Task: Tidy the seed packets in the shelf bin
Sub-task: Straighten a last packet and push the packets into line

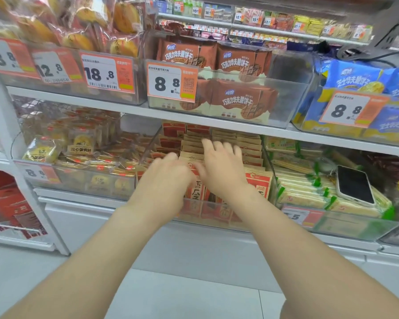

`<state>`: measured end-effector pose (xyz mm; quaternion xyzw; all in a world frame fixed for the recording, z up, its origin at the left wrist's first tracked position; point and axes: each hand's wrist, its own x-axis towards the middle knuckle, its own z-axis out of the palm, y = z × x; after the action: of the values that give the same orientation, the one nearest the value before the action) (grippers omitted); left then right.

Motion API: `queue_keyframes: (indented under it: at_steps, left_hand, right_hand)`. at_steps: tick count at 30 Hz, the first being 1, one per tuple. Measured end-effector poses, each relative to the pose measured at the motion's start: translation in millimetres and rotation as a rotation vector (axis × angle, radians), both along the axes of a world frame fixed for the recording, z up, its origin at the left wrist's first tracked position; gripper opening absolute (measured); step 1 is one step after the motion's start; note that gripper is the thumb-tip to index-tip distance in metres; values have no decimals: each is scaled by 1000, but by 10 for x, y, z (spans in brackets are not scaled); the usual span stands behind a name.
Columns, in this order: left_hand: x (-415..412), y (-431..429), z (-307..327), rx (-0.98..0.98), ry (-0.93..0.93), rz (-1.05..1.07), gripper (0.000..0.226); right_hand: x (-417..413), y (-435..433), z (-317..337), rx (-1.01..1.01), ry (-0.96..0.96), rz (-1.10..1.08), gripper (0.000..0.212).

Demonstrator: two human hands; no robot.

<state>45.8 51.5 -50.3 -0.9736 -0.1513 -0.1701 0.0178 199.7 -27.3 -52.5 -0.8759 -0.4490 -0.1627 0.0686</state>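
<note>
the step in hand is judged to be the squaring of the red-and-kraft-brown paper seed packets (251, 146) into even rows. each row should be pressed back and levelled with flat fingers while the front row is steadied from the near side. tops should be brought to one height and printed faces turned forward. force should be kept light, since thin paper packets are expected to crease and tip easily.

the right hand (221, 166) is laid with fingers spread on the packet tops near the middle. the left hand (166, 178) is placed on the front-left packets. it is blurred, so grip or flat press cannot be told.

the packets are stood on edge in close rows inside the clear plastic shelf bin (152, 143) on the lower shelf. the back rows appear even. the front row is partly hidden by the hands.
</note>
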Motion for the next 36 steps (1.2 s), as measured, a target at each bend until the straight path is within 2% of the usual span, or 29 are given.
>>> queue_keyframes:
  at_steps: [3,6,8,14,17,20,22,24,27,30,31,33,36]
  left_hand:
    - [95,-146,-142,-24,102,-30,18]
    - [150,-270,-128,33,223,-40,26]
    - [181,-279,-115,44,240,-36,32]
    - [219,-326,-111,-104,269,-16,30]
    - [195,-360,-130,-98,287,-20,32]
    - [160,-378,-142,-57,284,-18,31]
    - [159,-373,-122,-77,272,-17,27]
    - [147,-336,-80,-154,258,-32,19]
    - [60,-239,81,-286,156,-50,5]
    - [-69,-91,248,-319,-57,-9,13]
    - [-112,-32,275,-282,-69,12,17]
    - [-187,89,279,-171,34,93,33]
    - [-255,238,228,-255,176,167,45]
  right_hand:
    - [49,-193,46,20,46,14,50]
    - [84,-373,78,59,100,29,46]
    - [107,-479,81,88,123,22,47]
    - [159,-762,-4,-69,189,-67,75]
    - [85,-788,33,-139,244,-76,83]
    - [-65,-705,96,-147,254,-95,78]
    - [-176,-619,137,-88,273,-14,70]
    - [-245,-528,155,0,303,68,58]
    - [-226,-381,172,82,281,79,48]
    - [-193,-160,201,99,238,88,52]
    - [-189,-59,207,74,232,93,54]
    - [-168,172,225,-13,266,69,58]
    - [-140,424,273,-118,382,-28,71]
